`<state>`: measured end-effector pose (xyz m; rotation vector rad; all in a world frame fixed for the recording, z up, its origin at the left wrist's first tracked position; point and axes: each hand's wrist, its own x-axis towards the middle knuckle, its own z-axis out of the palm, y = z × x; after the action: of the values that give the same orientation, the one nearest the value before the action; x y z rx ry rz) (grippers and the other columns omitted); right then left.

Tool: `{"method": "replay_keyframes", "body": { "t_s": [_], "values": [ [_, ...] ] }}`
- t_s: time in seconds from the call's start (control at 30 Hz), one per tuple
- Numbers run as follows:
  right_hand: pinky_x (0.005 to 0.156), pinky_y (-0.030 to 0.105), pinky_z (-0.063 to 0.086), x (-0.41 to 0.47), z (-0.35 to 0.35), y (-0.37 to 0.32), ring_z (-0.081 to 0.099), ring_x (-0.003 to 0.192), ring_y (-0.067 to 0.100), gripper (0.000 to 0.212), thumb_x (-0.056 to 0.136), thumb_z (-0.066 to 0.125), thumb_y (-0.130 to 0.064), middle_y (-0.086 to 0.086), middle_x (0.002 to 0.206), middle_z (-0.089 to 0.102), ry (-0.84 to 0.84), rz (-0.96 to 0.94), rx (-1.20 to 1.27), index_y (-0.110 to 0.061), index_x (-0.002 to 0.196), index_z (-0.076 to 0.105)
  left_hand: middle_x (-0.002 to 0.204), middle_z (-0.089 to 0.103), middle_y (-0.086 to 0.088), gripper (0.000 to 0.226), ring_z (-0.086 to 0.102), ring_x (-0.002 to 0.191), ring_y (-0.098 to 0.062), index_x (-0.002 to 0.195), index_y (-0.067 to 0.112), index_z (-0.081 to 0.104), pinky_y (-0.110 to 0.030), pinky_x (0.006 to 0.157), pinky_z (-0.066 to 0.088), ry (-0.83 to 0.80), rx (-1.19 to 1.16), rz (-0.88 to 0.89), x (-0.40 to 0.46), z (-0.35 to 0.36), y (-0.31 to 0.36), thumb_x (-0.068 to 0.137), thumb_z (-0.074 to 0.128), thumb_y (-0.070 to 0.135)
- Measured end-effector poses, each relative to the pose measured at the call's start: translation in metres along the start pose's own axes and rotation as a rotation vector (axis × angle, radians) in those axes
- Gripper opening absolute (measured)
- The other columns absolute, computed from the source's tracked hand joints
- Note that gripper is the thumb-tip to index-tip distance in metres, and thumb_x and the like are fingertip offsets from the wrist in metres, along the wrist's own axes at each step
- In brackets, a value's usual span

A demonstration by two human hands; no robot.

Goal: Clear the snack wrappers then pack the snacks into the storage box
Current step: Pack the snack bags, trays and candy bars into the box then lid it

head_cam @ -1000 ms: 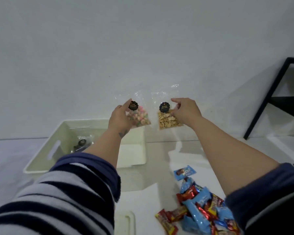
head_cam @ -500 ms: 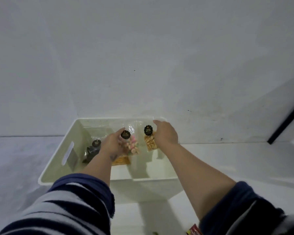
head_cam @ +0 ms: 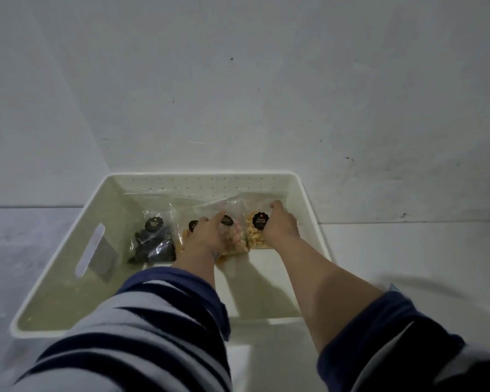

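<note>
Our left hand [head_cam: 207,236] grips the pastel snack bag [head_cam: 235,241]. Our right hand [head_cam: 279,226] grips the peanut bag [head_cam: 255,236], both inside the storage box [head_cam: 68,236].

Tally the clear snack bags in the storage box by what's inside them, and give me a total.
Dark striped snacks: 1 bag
Pale yellow nuts: 1 bag, under the right hand
Pink and pastel pieces: 1 bag, under the left hand
Orange-tan snacks, mostly hidden by the left hand: 1 bag
Total: 4 bags
</note>
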<state>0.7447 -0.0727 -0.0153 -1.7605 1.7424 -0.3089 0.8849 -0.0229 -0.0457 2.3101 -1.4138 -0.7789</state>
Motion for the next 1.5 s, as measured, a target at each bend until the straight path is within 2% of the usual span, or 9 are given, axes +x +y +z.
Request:
{"method": "replay_keyframes", "body": {
  "t_s": [0.33,0.5,0.7,0.83,1.0,1.13,1.27,1.37,1.5],
  "values": [
    [0.095,0.031,0.048,-0.042,-0.059,-0.023,0.054,0.119,0.026,0.051,0.086,0.048,0.005,0.01,0.135,0.052,-0.085,-0.106,-0.091,-0.01,0.135,0.046,0.146,0.044,-0.011,0.087,0.054,0.12,-0.031,0.149,0.03,0.026,-0.039,0.097,0.051,0.002,-0.084,-0.123,-0.03,-0.034,0.014,0.079,0.071,0.002],
    [0.096,0.028,0.045,-0.083,-0.107,-0.018,0.052,0.123,0.023,0.046,0.089,0.053,0.0,0.006,0.138,0.05,-0.084,-0.245,-0.049,-0.016,0.133,0.053,0.149,0.038,-0.011,0.071,0.041,0.134,-0.031,0.145,0.013,0.036,-0.039,0.112,0.035,-0.044,0.051,-0.031,-0.076,-0.064,0.057,0.084,0.071,0.018],
    [0.099,0.028,0.041,-0.146,-0.175,0.025,0.048,0.127,0.021,0.041,0.091,0.059,-0.019,0.003,0.143,0.046,-0.072,-0.281,-0.157,-0.017,0.132,0.055,0.144,0.045,-0.006,0.059,0.048,0.128,-0.025,0.141,0.02,0.043,-0.035,0.105,0.04,-0.13,0.119,0.158,-0.139,-0.061,0.128,0.088,0.065,0.03],
    [0.062,0.017,0.038,-0.185,-0.219,0.084,0.047,0.101,0.018,0.042,0.093,0.056,-0.021,0.004,0.141,0.048,-0.073,-0.258,-0.239,-0.014,0.134,0.053,0.141,0.049,-0.006,0.055,0.051,0.124,-0.023,0.139,0.022,0.046,-0.031,0.103,0.041,-0.153,0.125,0.244,-0.189,-0.022,0.175,0.088,0.064,0.031],
    [0.098,0.028,0.041,-0.225,-0.271,0.184,0.043,0.1,0.013,0.043,0.095,0.054,-0.024,0.0,0.112,0.048,-0.075,-0.177,-0.273,-0.012,0.137,0.05,0.143,0.046,-0.007,0.052,0.047,0.128,-0.023,0.139,0.019,0.047,-0.027,0.097,0.04,-0.174,0.099,0.302,-0.253,0.05,0.234,0.09,0.062,0.031],
    [0.087,0.026,0.039,-0.25,-0.306,0.27,0.039,0.098,0.011,0.043,0.095,0.054,-0.022,-0.001,0.111,0.047,-0.095,-0.164,-0.301,-0.011,0.136,0.051,0.14,0.05,-0.006,0.048,0.054,0.119,-0.024,0.136,0.02,0.049,-0.027,0.088,0.043,-0.21,0.027,0.29,-0.296,0.115,0.27,0.091,0.061,0.029],
    [0.092,0.028,0.042,-0.277,-0.337,0.369,0.052,0.113,0.02,0.041,0.094,0.055,-0.022,0.006,0.139,0.052,-0.12,-0.086,-0.309,-0.012,0.134,0.053,0.129,0.059,-0.01,0.045,0.059,0.107,-0.024,0.134,0.018,0.051,-0.029,0.092,0.045,-0.286,-0.029,0.271,-0.344,0.193,0.301,0.091,0.062,0.027],
    [0.074,0.016,0.044,-0.287,-0.351,0.436,0.05,0.105,0.016,0.04,0.092,0.058,-0.02,0.007,0.14,0.051,-0.114,-0.041,-0.294,-0.012,0.131,0.057,0.134,0.056,-0.012,0.05,0.056,0.116,-0.025,0.138,0.015,0.048,-0.029,0.097,0.043,-0.327,-0.019,0.253,-0.373,0.24,0.307,0.092,0.061,0.027],
    [0.1,0.027,0.038,-0.293,-0.355,0.515,0.05,0.124,0.024,0.037,0.091,0.057,-0.019,0.007,0.139,0.051,-0.085,0.037,-0.249,-0.017,0.128,0.057,0.146,0.043,-0.012,0.062,0.047,0.128,-0.029,0.145,0.017,0.035,-0.034,0.105,0.039,-0.284,0.012,0.18,-0.398,0.289,0.298,0.091,0.06,0.03]
  ]
}}
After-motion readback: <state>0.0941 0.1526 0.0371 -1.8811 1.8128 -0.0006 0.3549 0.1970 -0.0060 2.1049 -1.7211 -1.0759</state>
